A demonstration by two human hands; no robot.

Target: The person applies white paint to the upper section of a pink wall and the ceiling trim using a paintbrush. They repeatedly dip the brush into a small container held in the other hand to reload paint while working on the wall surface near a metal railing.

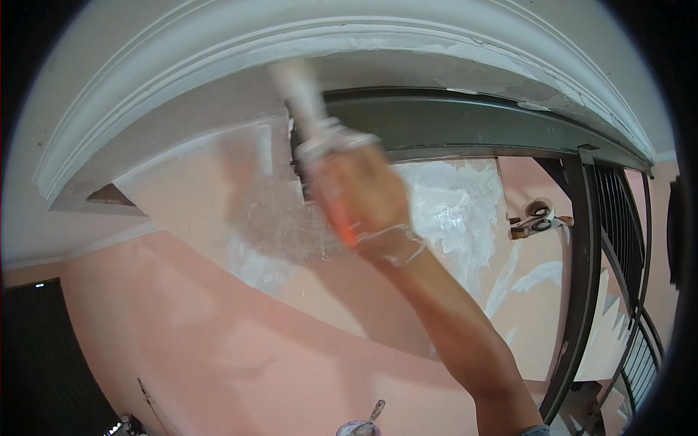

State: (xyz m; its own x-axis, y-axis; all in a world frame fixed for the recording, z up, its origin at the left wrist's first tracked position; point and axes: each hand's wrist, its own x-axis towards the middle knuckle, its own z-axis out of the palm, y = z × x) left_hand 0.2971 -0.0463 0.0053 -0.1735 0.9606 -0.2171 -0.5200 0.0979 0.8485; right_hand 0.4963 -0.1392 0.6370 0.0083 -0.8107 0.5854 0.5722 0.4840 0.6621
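Observation:
My right hand (357,185), reaching up from the lower right, is shut on the handle of a blurred paintbrush (300,87). The pale bristles are at the grey band under the white cornice moulding (349,38). Tape or a band wraps the fingers, and clear plastic strands circle the wrist. Behind the hand is a wall patched with white and grey filler (452,207), beside the end of a dark steel beam (452,122). My left hand is out of view.
A dark metal post (581,261) and railing (621,212) stand at the right. Tape rolls (539,209) and handled tools lie near the post. A container (357,428) with a putty knife (377,410) is at the bottom. At the lower left is a dark panel (49,349).

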